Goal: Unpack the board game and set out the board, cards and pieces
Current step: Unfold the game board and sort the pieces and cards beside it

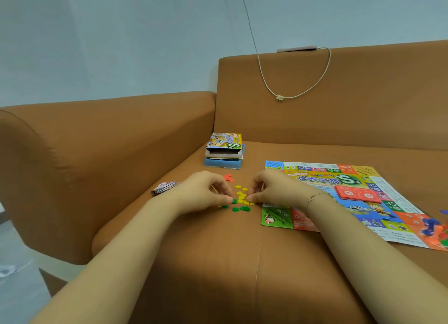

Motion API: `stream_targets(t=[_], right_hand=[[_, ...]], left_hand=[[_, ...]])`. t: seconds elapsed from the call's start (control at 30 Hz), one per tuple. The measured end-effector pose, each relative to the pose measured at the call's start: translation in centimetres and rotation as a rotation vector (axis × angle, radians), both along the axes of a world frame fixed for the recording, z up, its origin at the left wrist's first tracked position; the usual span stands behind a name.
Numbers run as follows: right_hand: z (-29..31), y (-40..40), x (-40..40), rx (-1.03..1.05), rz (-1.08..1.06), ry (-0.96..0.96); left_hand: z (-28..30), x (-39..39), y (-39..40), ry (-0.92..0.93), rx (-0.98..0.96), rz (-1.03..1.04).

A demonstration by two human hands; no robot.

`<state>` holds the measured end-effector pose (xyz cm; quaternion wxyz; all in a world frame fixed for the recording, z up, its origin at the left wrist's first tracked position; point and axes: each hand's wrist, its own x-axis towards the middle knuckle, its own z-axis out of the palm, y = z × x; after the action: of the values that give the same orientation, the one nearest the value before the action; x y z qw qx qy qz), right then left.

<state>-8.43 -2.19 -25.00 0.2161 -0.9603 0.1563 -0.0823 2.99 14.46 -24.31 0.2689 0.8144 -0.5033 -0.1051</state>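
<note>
Two bare hands low over the brown sofa seat (218, 263), close together. Left hand (206, 192) curled, fingertips pinching a small green plastic piece (234, 201). Right hand (274, 188) curled too, fingertips down among the small yellow plastic pieces (242, 197); whether one is actually held, hard to tell. Roughly ten yellow pieces, four or five green pieces (244, 208), two or so red pieces (228, 177), exact counts blurred.

One colourful paper game board (378, 192) flat on the seat to the right, long axis running from near-left to far-right, right edge cut off by the frame. One stack of red cards (356, 194) on it. Blue and orange figures (430, 224) at the near right corner, partly cut off.

One open printed game box (224, 145) on a blue tray (223, 163) behind the hands, open end facing the camera. One small fan of paper notes (166, 186) left of the left wrist, partly hidden.
</note>
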Motion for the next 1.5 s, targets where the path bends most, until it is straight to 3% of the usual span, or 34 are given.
stream_targets(t=[0.17, 0.33, 0.5, 0.7, 0.83, 1.0, 1.2, 1.37, 1.5], right_hand=[[0.9, -0.4, 0.6, 0.076, 0.009, 0.149], [0.9, -0.3, 0.7, 0.09, 0.007, 0.175], [0.8, -0.5, 0.8, 0.096, 0.009, 0.166], [0.6, 0.1, 0.3, 0.056, 0.017, 0.024], [0.5, 0.1, 0.2, 0.075, 0.018, -0.027], [0.4, 0.2, 0.1, 0.213, 0.041, -0.054], [0.5, -0.2, -0.5, 0.376, 0.026, -0.143], [1.1, 0.2, -1.3, 0.527, 0.107, -0.18], [0.6, 1.2, -1.3, 0.401, 0.136, -0.064]], left_hand=[[0.0, 0.7, 1.0, -0.025, 0.075, 0.046], [-0.1, 0.4, 0.8, -0.03, 0.075, 0.066], [-0.1, 0.6, 0.5, -0.011, 0.12, 0.073], [0.2, 0.8, 0.3, 0.041, 0.121, 0.059], [-0.1, 1.1, -0.1, 0.062, 0.036, 0.101], [-1.1, 0.9, -2.4, 0.057, -0.156, 0.202], [-2.4, 0.6, -3.8, -0.024, -0.24, 0.289], [-1.4, 0.8, -2.6, -0.09, -0.107, 0.232], [-0.5, 0.5, -1.2, -0.073, 0.02, 0.16]])
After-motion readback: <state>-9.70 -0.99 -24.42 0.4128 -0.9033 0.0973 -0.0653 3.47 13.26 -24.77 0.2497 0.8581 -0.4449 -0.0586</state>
